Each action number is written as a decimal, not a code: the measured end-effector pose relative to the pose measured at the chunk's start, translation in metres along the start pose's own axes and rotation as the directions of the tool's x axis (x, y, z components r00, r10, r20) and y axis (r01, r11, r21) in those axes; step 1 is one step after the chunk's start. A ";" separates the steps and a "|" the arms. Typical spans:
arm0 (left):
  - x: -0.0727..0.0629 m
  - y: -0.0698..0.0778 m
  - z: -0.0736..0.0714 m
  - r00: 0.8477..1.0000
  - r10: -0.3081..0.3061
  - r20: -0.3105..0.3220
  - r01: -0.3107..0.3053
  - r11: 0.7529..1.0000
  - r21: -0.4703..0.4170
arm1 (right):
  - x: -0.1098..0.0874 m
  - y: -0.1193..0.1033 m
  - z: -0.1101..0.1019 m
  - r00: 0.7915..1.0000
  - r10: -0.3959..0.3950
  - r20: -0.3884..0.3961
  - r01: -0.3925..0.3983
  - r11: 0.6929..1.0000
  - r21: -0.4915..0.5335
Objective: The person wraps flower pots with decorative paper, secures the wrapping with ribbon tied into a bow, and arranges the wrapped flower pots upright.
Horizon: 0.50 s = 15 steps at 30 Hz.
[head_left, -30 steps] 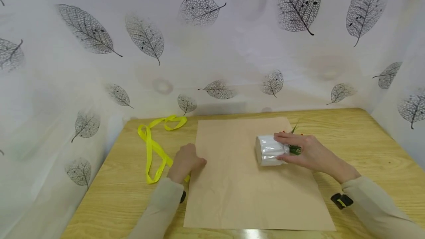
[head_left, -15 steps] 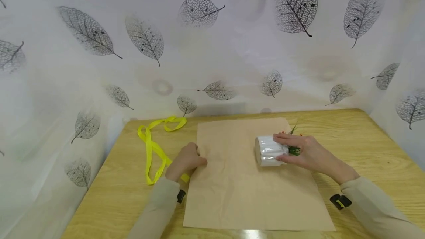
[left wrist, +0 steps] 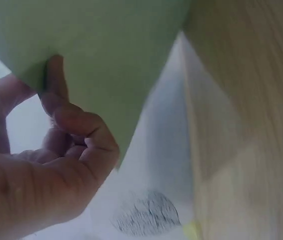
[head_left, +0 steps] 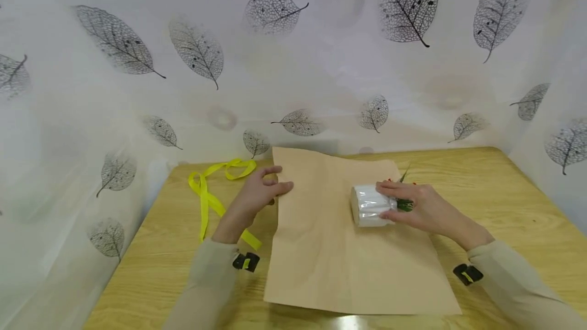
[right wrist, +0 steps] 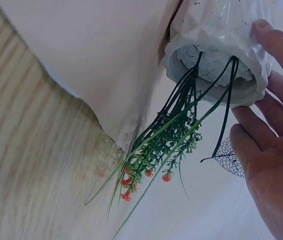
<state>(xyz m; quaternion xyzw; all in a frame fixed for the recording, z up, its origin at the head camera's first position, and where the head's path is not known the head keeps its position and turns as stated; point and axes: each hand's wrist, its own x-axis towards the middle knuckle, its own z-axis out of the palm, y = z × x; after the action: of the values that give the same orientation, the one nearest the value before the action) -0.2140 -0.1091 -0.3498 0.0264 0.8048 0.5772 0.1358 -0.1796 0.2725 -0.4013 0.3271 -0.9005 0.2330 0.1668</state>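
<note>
A sheet of brown paper (head_left: 316,248) lies on the wooden table, its left side lifted off the surface. My left hand (head_left: 259,192) pinches the paper's left edge between thumb and fingers; the left wrist view shows the raised paper (left wrist: 106,65) from below. On the right part of the sheet a white ribbed flowerpot (head_left: 369,207) lies on its side, base to the left. My right hand (head_left: 424,208) grips it near the rim. From the pot's mouth come green stems with small red flowers (right wrist: 166,135), mostly hidden by the hand in the head view.
A yellow ribbon (head_left: 208,197) lies in loops on the table (head_left: 156,269) left of the paper, partly behind the left forearm. A white curtain (head_left: 220,60) printed with dark leaves hangs behind the table and along its sides.
My left hand has moved up and away along the paper's left edge and raised that side, bending the sheet. The right hand and the flowerpot have stayed almost in place.
</note>
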 end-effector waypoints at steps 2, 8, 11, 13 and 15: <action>-0.001 0.007 0.006 1.000 0.022 -0.011 -0.022 0.998 -0.055 | 0.000 0.001 0.000 1.000 -0.008 -0.008 0.008 1.000 0.007; -0.002 0.023 0.033 0.999 0.043 -0.033 -0.051 0.964 -0.262 | 0.000 0.002 0.002 0.999 -0.028 -0.023 0.029 0.999 0.037; -0.002 0.030 0.048 0.998 0.054 -0.037 -0.064 0.922 -0.383 | 0.000 0.001 0.002 1.000 -0.015 -0.020 0.016 0.999 0.036; -0.002 0.035 0.059 0.997 0.065 -0.045 -0.078 0.896 -0.438 | 0.000 0.001 0.001 1.000 -0.003 -0.013 0.003 1.000 0.027; -0.003 0.039 0.069 0.996 0.080 -0.045 -0.092 0.881 -0.464 | 0.000 0.000 0.000 1.000 0.010 -0.004 -0.010 1.000 0.018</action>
<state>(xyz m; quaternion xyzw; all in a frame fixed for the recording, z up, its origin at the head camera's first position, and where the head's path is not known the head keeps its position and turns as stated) -0.1987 -0.0328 -0.3328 0.0216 0.6423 0.7593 0.1024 -0.1796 0.2727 -0.4018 0.3236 -0.8996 0.2427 0.1644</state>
